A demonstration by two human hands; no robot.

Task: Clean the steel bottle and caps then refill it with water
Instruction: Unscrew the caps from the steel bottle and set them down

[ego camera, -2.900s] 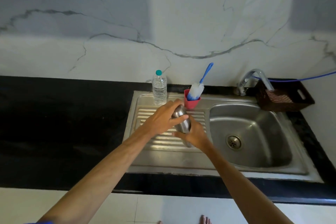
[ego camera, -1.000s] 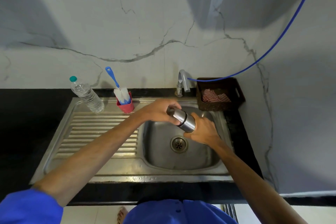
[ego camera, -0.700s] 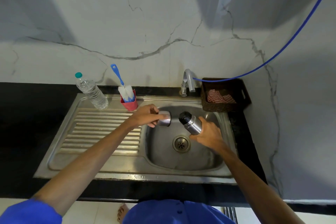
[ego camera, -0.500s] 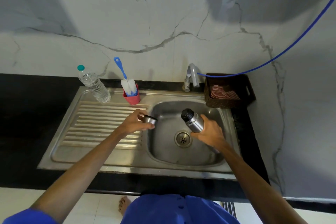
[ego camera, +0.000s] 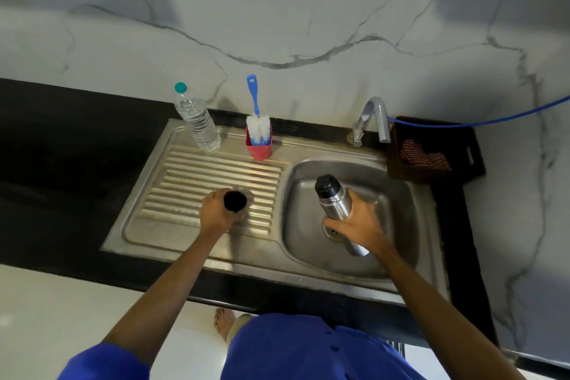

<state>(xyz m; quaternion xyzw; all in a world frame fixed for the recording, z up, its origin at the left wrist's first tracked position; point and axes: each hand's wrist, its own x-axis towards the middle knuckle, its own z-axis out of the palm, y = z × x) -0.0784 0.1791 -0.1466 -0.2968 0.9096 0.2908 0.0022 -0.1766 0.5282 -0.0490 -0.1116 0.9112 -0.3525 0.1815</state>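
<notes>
Over the basin our right hand grips the tilted bottle, inner cap on | over the drainboard our left hand holds the cup cap, opening upward

My right hand grips the steel bottle over the sink basin, bottle tilted, its black inner cap pointing toward 11 o'clock. My left hand holds the outer cap, open side up, on the ribbed drainboard w/ dark inside showing. At 12 o'clock of left hand: red cup w/ blue-handled brush. Plastic water bottle at 11. Tap at 12 of basin, dark basket at 2.
</notes>
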